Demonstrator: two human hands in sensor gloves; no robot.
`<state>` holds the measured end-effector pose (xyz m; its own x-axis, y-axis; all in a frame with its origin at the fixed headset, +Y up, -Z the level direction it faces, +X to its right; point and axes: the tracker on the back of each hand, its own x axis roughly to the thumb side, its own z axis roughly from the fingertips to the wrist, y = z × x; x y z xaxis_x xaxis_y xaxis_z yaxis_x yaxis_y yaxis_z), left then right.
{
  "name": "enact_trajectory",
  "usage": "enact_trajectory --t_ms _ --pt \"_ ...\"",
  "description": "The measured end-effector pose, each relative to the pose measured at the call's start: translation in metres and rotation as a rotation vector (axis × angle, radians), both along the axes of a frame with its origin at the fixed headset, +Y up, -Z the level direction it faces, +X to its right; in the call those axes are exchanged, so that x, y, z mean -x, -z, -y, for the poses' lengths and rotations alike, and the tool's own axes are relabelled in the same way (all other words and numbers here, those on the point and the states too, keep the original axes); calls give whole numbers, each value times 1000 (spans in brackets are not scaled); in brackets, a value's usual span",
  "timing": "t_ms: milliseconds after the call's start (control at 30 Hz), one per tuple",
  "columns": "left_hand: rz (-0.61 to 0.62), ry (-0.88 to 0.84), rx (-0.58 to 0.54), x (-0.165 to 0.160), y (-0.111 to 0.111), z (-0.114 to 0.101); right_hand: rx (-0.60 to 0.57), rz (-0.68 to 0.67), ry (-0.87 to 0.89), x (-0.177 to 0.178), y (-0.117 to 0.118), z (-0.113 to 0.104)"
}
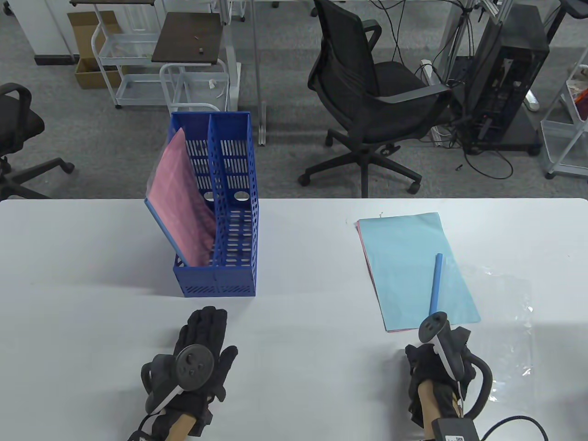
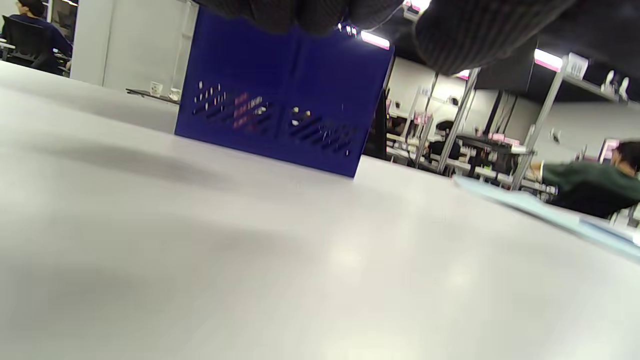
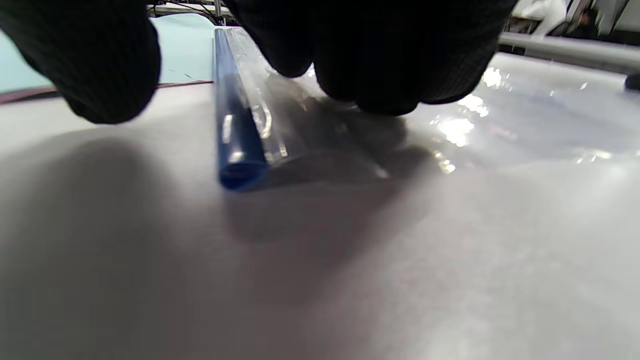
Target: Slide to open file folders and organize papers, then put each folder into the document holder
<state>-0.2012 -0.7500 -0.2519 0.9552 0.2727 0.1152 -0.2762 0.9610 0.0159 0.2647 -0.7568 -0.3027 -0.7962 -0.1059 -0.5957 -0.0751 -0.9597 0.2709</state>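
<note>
Right hand [image 1: 438, 363] near the table's [image 1: 92, 257] front edge, fingertips [image 3: 385, 85] down on the clear folder [image 3: 300, 125] by its blue slide bar [image 1: 435, 285], grip not discernible; left hand [image 1: 200, 353] flat, fingers relaxed, holding nothing.

Grey carpet floor [image 1: 285, 92] runs behind the white table [image 1: 294, 239]. A black mesh office chair [image 1: 367, 96] sits just past the table's far edge, and another black chair [image 1: 18, 133] peeks in at the left. At the right, a black computer tower [image 1: 510, 78] stands on a stand, cables trailing onto the carpet. Farther back there's a white wire cart [image 1: 133, 64], a cardboard box [image 1: 89, 50] and a small dark-topped side table [image 1: 188, 39]. Ceiling light strips [image 2: 375, 40] glow in the left wrist view.
</note>
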Motion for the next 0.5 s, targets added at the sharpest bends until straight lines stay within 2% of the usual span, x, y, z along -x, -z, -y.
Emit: enact_trajectory --t_ms 233,500 --pt "-22 -18 55 5 4 9 -32 -22 -118 2 4 -2" --pt "-44 -62 60 13 6 12 -88 -17 -288 -3 14 -1"
